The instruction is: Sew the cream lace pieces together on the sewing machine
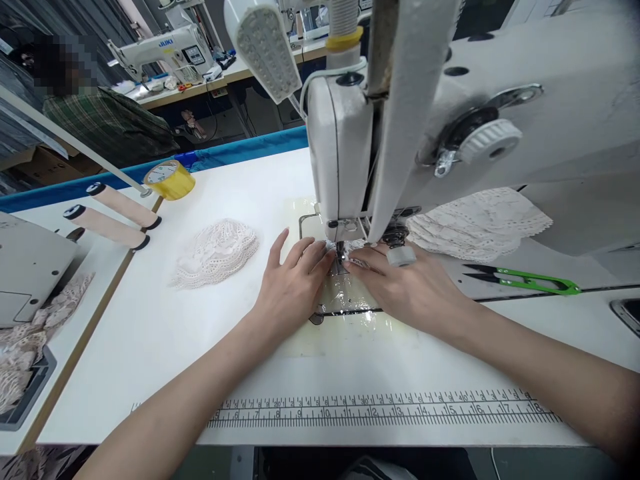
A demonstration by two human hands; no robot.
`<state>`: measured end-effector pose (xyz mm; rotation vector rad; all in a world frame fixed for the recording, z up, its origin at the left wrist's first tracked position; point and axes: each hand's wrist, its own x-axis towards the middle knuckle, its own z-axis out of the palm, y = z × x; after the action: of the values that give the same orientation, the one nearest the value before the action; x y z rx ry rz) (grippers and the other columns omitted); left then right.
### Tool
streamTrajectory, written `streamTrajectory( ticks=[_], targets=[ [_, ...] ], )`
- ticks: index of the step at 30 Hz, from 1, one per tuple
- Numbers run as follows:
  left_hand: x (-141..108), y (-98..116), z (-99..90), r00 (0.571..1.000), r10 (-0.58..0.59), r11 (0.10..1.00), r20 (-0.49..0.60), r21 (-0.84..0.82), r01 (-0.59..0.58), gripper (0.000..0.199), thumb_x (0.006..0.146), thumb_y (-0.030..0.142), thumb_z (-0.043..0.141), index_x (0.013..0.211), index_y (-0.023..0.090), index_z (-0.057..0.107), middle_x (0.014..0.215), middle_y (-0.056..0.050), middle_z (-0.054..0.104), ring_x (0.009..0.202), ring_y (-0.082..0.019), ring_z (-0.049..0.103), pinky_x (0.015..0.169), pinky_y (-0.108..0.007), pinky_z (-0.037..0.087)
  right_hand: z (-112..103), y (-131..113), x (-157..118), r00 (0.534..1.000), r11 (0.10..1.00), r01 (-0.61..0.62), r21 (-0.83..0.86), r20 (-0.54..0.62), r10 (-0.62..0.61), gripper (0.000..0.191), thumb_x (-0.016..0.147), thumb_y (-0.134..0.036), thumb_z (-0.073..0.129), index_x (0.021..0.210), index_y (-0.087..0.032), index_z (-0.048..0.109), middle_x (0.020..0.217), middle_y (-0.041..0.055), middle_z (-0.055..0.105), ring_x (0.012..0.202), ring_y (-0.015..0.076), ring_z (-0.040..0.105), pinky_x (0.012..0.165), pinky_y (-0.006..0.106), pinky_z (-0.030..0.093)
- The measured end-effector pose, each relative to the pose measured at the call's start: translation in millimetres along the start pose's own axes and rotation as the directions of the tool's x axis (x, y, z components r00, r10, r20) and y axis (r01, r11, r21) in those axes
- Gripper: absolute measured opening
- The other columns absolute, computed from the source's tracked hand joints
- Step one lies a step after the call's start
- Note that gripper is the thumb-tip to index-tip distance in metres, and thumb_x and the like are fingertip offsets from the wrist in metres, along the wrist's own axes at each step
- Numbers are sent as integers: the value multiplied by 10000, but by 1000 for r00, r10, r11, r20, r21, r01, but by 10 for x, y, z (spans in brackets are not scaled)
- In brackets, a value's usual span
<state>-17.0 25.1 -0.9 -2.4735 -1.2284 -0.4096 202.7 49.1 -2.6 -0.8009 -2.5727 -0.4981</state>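
Note:
A small piece of white lace (pixel 357 245) lies under the presser foot (pixel 341 251) of the white sewing machine (pixel 345 147). My left hand (pixel 295 280) is just left of the needle, its thumb and index finger together on the lace's edge and its little finger stretched away. From the other side my right hand (pixel 405 283) pinches the lace close to the foot, fingertips partly behind the machine's parts. Most of the lace is hidden by my fingers. A pile of lace pieces (pixel 217 253) rests to the left, and more lace (pixel 483 223) lies on the right beneath the machine arm.
Green thread snips (pixel 525 279) lie right of my right hand. At the left are yellow tape (pixel 170 180) and two thread cones (pixel 107 227). A printed ruler (pixel 380 410) runs along the front edge. Across the way sits a person (pixel 107 123) near another sewing machine (pixel 167 53).

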Motion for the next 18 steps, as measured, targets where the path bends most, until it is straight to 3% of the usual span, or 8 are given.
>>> streamTrajectory(
  ticks=[8, 18],
  targets=[
    [13, 14, -17, 996, -66, 997, 59, -29, 68, 391, 933, 151, 432, 1312, 142, 525, 1240, -101, 640, 1206, -263, 541, 1141, -560, 272, -29, 13, -10, 999, 1000, -3, -19, -34, 2, 286, 876, -100, 528, 1066, -169, 729, 966, 52, 749, 856, 225, 632, 898, 392, 439],
    [-14, 15, -78, 995, -98, 994, -13, -58, 97, 256, 948, 211, 488, 1178, 180, 597, 1108, -57, 696, 1065, -213, 613, 1066, -459, 371, -47, 23, -2, 989, 990, -128, 59, 83, 123, 259, 905, -145, 510, 1042, -150, 730, 983, 105, 741, 885, 258, 657, 706, 382, 484]
  ],
)
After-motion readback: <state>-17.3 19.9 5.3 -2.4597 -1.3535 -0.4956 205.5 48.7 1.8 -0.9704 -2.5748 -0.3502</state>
